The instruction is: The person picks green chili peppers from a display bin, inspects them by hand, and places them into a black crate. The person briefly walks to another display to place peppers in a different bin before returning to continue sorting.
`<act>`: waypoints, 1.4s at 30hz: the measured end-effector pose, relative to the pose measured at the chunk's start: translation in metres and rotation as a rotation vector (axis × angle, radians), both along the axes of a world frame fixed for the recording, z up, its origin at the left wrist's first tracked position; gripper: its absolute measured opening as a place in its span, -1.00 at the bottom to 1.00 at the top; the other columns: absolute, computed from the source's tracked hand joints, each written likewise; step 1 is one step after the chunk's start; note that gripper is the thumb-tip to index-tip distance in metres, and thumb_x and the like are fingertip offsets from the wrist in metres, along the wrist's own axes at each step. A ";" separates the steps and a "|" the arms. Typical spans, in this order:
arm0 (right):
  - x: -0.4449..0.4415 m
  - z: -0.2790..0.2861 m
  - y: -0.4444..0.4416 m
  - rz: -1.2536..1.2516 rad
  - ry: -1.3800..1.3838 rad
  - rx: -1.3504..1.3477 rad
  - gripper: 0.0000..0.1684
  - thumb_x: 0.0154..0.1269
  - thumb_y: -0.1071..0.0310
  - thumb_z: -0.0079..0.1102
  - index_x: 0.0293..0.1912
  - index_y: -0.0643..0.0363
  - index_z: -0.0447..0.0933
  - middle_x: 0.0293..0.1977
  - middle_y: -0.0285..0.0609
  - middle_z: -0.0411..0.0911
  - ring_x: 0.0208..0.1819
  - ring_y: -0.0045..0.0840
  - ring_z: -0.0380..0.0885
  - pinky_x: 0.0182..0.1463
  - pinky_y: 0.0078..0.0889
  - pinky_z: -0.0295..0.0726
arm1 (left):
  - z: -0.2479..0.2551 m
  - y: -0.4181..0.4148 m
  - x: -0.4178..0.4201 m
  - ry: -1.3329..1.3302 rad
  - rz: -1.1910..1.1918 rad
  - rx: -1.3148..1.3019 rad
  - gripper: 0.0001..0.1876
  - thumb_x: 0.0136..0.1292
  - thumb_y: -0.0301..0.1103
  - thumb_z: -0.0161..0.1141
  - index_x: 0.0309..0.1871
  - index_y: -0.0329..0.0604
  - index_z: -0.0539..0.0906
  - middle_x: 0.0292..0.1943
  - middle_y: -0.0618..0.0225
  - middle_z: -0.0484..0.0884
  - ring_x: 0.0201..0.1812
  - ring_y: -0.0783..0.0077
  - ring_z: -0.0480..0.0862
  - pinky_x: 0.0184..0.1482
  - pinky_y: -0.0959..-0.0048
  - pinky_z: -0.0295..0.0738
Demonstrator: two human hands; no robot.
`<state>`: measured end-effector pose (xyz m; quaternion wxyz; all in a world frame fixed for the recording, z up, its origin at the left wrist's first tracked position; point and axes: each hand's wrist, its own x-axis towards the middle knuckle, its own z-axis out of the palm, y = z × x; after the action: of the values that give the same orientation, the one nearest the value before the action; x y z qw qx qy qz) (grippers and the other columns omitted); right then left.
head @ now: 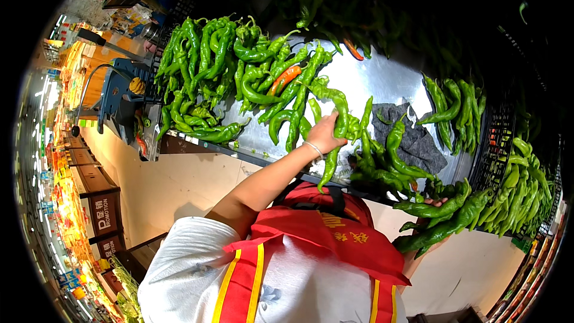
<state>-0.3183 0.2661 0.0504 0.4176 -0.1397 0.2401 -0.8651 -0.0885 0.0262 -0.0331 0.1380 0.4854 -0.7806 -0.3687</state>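
Note:
My left hand (326, 134), with a white bracelet at the wrist, grips a long curved green pepper (341, 112) above the front of a metal display shelf (269, 137). Its thumb and fingers close around the pepper's middle. At the lower right my right hand (436, 202) is mostly hidden under several large green peppers (462, 217) that it holds. Between the hands lies a loose heap of green peppers (388, 175), beside a dark grey cloth (412, 143). Rows of green peppers (215, 49) fill the shelf's left part, with an orange-red pepper (285, 80) among them.
More green peppers (462, 103) lie at the shelf's right, by a black plastic grid divider (495, 143). Paler green peppers (520, 188) are piled beyond it. A blue-grey device (119, 87) stands off the left end. The shelf's front edge (251, 158) runs close before my red apron.

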 end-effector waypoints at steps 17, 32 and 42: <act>0.000 -0.008 -0.009 0.115 0.029 -0.087 -0.19 0.10 0.02 0.14 0.19 0.38 0.15 0.05 -0.04 0.32 0.08 -0.34 0.30 0.30 -0.17 0.09 | 0.103 -0.010 0.039 0.602 -0.276 -0.324 -0.44 -0.05 -0.54 0.23 0.12 -0.21 0.41 -0.11 0.21 0.33 -0.06 0.27 0.38 0.07 0.42 0.25; 0.013 -0.010 -0.003 0.087 -0.060 -0.131 -0.15 0.03 0.09 0.26 0.19 0.35 0.14 0.09 0.00 0.28 0.08 -0.28 0.30 0.27 -0.06 0.13 | 0.108 -0.014 0.073 1.252 -0.030 0.915 -0.51 0.16 -0.36 0.07 0.17 -0.21 0.25 -0.27 0.25 0.44 -0.25 0.42 0.44 -0.09 0.49 0.32; 0.031 -0.028 -0.031 0.267 -0.060 -0.094 -0.25 0.13 0.10 0.08 0.23 0.28 0.14 0.18 0.03 0.24 0.26 -0.11 0.13 0.36 -0.01 -0.03 | 0.127 0.014 0.000 0.719 -0.193 0.513 -0.68 0.24 -0.39 0.09 0.04 -0.26 0.41 -0.21 0.39 0.53 -0.21 0.63 0.50 -0.10 0.61 0.39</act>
<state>-0.2871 0.2348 0.0222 0.5289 -0.1641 0.1660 -0.8160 -0.0883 0.0403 0.0936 0.2405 0.2701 -0.6081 -0.7067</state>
